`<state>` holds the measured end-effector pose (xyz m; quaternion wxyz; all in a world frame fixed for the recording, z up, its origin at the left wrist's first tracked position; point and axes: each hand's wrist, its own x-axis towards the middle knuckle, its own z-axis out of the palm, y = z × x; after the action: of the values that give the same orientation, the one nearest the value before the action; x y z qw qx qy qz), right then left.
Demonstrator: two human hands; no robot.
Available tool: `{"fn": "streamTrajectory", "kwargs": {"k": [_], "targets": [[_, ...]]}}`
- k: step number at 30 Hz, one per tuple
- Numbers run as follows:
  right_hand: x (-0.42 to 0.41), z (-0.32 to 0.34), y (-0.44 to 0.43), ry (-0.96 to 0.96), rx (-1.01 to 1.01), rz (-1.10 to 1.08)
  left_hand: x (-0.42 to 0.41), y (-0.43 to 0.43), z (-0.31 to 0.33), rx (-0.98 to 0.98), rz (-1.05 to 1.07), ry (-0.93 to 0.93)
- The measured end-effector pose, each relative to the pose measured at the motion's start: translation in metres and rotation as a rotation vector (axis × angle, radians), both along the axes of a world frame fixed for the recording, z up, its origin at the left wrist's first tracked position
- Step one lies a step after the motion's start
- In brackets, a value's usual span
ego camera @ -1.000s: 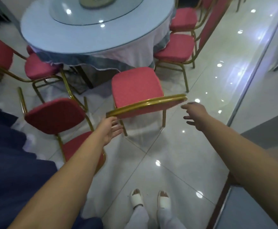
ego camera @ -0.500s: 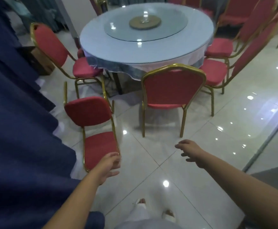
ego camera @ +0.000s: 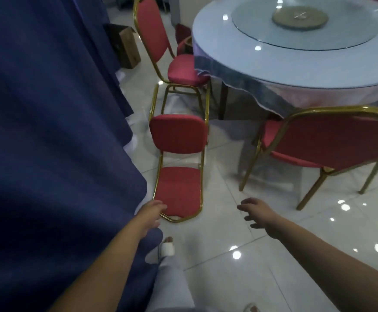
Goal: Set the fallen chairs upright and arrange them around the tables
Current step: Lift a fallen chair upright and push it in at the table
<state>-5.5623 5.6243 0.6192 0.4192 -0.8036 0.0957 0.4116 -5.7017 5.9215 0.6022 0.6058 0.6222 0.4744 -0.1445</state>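
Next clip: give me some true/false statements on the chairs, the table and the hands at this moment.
1. A fallen chair lies on the floor beside the blue cloth. True.
2. The right hand grips a chair. False: its fingers are spread and hold nothing.
3. The table is square. False: it is round.
4. An upright chair stands at the table. True.

Banquet hall / restaurant dining room: round clothed bench (ego camera: 296,70) with glass lazy Susan (ego camera: 300,25), red-and-gold banquet chairs (ego camera: 332,140), glossy tile floor (ego camera: 262,266), blue drapes (ego camera: 48,131).
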Motion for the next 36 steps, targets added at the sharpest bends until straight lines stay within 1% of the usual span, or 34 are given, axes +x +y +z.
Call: {"fn": "streamTrajectory", "kwargs": {"k": [4, 10, 12, 15, 18, 21, 25, 28, 30, 31, 33, 36], "targets": [[0.02, -0.027, 0.072, 0.047, -0.05, -0.037, 0.037, 0.073, -0.03, -0.053, 0.065, 0.052], [0.038, -0.084, 0.165, 0.101, -0.136, -0.087, 0.086, 0.154, -0.077, -0.086, 0.059, 0.178], [0.044, -0.113, 0.186, 0.091, -0.147, -0.088, 0.103, 0.175, -0.102, -0.109, 0.072, 0.194], [0.059, -0.172, 0.212, 0.096, -0.168, -0.065, 0.118, 0.199, -0.157, -0.124, 0.134, 0.226], [0.076, -0.246, 0.231, 0.141, -0.184, -0.055, 0.126, 0.216, -0.232, -0.133, 0.186, 0.263], [0.097, -0.335, 0.242, 0.153, -0.212, -0.064, 0.132, 0.23, -0.328, -0.107, 0.171, 0.276], [0.126, -0.466, 0.255, 0.06, -0.25, -0.123, 0.141, 0.252, -0.464, -0.073, 0.105, 0.31], [0.142, -0.563, 0.267, 0.044, -0.239, -0.183, 0.145, 0.27, -0.562, -0.045, 0.022, 0.301], [0.151, -0.623, 0.275, 0.038, -0.221, -0.21, 0.147, 0.28, -0.619, 0.015, 0.008, 0.293], [0.156, -0.649, 0.279, 0.028, -0.221, -0.228, 0.149, 0.284, -0.644, 0.056, 0.014, 0.302], [0.163, -0.694, 0.285, -0.055, -0.249, -0.266, 0.151, 0.29, -0.686, 0.093, 0.047, 0.304], [0.167, -0.739, 0.288, -0.178, -0.215, -0.372, 0.154, 0.295, -0.735, 0.058, 0.139, 0.21]]}}
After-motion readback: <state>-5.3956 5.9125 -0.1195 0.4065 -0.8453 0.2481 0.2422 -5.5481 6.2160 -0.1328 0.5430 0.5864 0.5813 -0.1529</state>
